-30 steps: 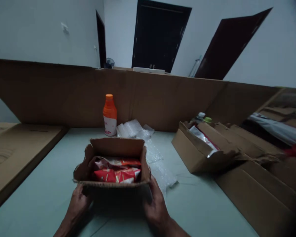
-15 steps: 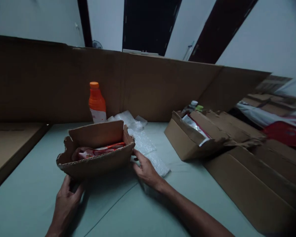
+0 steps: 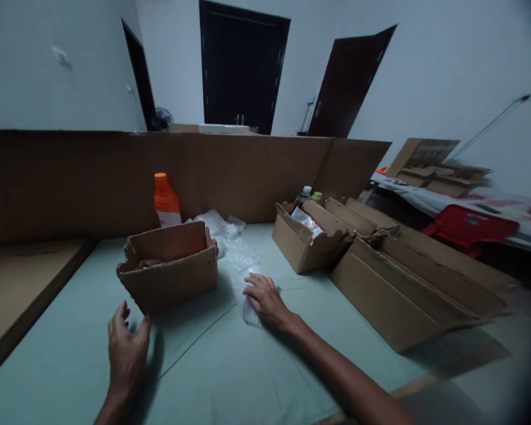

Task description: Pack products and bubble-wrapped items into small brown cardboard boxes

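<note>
A small open cardboard box with ragged cut edges stands on the pale green tabletop. Only a little of its reddish contents shows over the front wall. Just below its near left corner is my left hand, fingers apart and holding nothing. My right hand is to the right of the box, apart from it, with fingers spread over a strip of bubble wrap. Whether it touches the wrap I cannot tell. Behind the box stands an orange bottle with an orange cap and a white label.
More open cardboard boxes stand on the right; one smaller box holds a silvery packet. A tall cardboard panel closes off the back. A flat carton lies on the left. Beyond, a red chair is visible.
Both hands have come away from the small cardboard box, which was tilted and now rests on the table. My right hand has moved over the bubble wrap. The camera view has shifted.
</note>
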The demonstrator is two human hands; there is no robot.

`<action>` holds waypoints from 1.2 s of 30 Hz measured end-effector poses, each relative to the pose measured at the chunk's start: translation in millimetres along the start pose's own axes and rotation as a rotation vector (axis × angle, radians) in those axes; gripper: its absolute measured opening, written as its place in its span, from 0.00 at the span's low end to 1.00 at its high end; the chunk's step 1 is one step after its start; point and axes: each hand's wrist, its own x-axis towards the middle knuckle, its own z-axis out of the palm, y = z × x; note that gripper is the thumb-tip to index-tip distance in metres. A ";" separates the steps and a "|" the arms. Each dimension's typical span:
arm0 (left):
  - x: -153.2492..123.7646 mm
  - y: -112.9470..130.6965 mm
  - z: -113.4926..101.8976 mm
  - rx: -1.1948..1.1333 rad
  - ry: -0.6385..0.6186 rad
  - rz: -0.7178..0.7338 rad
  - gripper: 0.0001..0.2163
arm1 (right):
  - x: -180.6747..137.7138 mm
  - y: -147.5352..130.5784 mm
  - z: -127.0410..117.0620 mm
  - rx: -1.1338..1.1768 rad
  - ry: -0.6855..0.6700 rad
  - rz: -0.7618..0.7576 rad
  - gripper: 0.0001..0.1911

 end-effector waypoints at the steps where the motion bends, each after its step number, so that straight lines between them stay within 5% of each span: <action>1: -15.1 7.3 -2.7 0.014 0.040 0.039 0.36 | 4.9 -6.5 -1.4 0.004 0.023 -0.006 0.09; 3: -51.8 22.4 -2.0 -0.046 0.038 0.099 0.34 | 8.6 -23.2 -6.6 0.016 0.039 -0.042 0.06; 7: -118.7 50.9 26.3 -0.192 -0.266 0.167 0.35 | -1.7 -64.8 -19.1 -0.020 0.010 -0.222 0.07; 11: -133.1 63.8 49.7 -0.253 -0.388 0.043 0.30 | -19.9 -82.3 -26.8 0.000 -0.022 -0.331 0.04; 17: -117.2 61.4 23.5 -0.429 -0.608 -0.340 0.22 | -52.0 -32.4 -47.5 0.066 -0.125 -0.162 0.06; 21: -133.2 55.1 15.8 -0.571 -0.750 -0.506 0.21 | -41.7 -17.1 -72.9 0.139 -0.008 -0.115 0.05; 24: -146.6 50.6 20.8 -0.700 -0.725 -0.604 0.21 | -7.1 -22.6 -70.7 0.035 0.042 -0.133 0.06; 28: -154.4 44.9 22.2 -0.768 -0.666 -0.734 0.22 | 31.2 -17.6 -39.8 -0.023 0.069 -0.061 0.20; 31: -159.5 38.2 15.4 -0.783 -0.652 -0.826 0.25 | 27.9 2.1 -25.3 -0.029 0.137 0.038 0.26; 36: -172.5 35.8 4.5 -0.843 -0.724 -0.983 0.25 | -6.6 31.2 -38.1 -0.092 0.219 0.109 0.20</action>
